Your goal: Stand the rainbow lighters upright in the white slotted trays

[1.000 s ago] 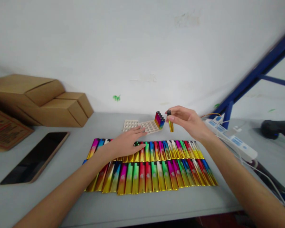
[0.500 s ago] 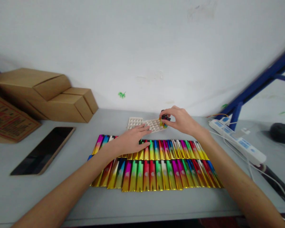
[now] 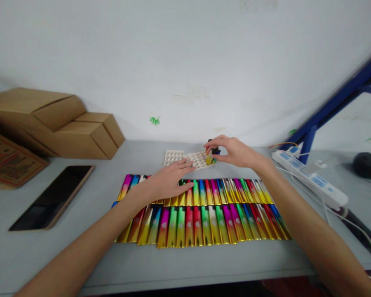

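My left hand (image 3: 173, 181) lies flat with its fingers stretched out. Its fingertips rest on a white tray (image 3: 199, 160) with rows of small holes, and its palm is over the back row of lighters. Two rows of shiny lighters (image 3: 205, 226), coloured at the top and gold below, lie side by side in front of me. At the tray's right end my right hand (image 3: 235, 152) has its thumb and fingers curled round a few upright lighters (image 3: 209, 157) with dark tops. Its fingers partly hide them, so how many it grips is unclear.
A second white tray (image 3: 173, 156) adjoins the first. To the left are cardboard boxes (image 3: 89, 134) and a dark-screened phone (image 3: 52, 198). A power strip (image 3: 311, 179) with cables, a blue frame (image 3: 309, 142) and a black device (image 3: 367, 165) stand on the right. A wall closes off the back.
My right hand has shifted slightly at the upright lighters, and its fingers look a little more raised. My left hand stays in place. The whole view has moved slightly.
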`<action>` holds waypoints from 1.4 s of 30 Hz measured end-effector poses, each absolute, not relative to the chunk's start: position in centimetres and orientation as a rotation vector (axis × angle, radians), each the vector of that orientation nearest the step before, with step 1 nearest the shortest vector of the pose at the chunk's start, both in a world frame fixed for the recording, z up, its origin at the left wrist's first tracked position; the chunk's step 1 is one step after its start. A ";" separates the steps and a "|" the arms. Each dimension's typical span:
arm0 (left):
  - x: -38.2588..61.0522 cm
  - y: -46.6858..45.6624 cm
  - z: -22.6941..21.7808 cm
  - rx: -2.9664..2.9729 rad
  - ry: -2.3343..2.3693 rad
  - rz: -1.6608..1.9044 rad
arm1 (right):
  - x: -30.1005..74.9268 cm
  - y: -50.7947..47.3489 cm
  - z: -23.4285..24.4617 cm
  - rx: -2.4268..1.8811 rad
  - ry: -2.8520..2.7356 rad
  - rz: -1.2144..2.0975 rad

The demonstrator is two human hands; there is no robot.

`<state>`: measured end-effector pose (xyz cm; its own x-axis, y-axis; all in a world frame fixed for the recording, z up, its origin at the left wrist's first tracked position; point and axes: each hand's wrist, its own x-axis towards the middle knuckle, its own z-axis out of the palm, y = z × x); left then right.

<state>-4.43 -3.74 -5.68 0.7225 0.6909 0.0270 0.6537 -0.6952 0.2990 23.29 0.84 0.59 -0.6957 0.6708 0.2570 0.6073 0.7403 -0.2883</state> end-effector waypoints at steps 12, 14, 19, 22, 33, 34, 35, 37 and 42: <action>-4.4 -3.6 -5.9 2.714 1.060 0.186 | 23.5 1.4 1.2 -0.883 -2.671 0.531; -4.5 -3.6 -6.0 2.717 1.057 0.196 | 23.4 1.4 1.3 -0.900 -2.676 0.542; -4.5 -3.5 -6.1 2.710 1.052 0.206 | 23.1 1.7 0.9 -0.957 -2.658 0.532; -4.5 -3.6 -6.1 2.702 1.056 0.202 | 22.8 1.7 0.3 -0.988 -2.634 0.544; -4.3 -3.7 -5.5 2.669 1.067 0.183 | 24.3 0.7 2.1 -0.884 -2.534 0.308; -4.3 -3.7 -5.4 2.666 1.069 0.179 | 24.8 0.2 2.4 -0.900 -2.504 0.287; -4.3 -3.7 -5.5 2.663 1.069 0.180 | 25.4 -0.4 2.6 -0.932 -2.468 0.268; -4.4 -3.6 -5.5 2.659 1.065 0.193 | 26.9 -1.7 2.6 -1.036 -2.385 0.232; -4.4 -3.5 -5.7 2.668 1.050 0.217 | 31.5 -5.9 0.1 -1.450 -2.232 0.279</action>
<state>-4.42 -3.52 -5.75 0.7269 0.6855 0.0413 0.6458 -0.7028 0.2982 31.50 -5.90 0.11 -0.3376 0.9025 0.2674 0.8090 0.4234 -0.4078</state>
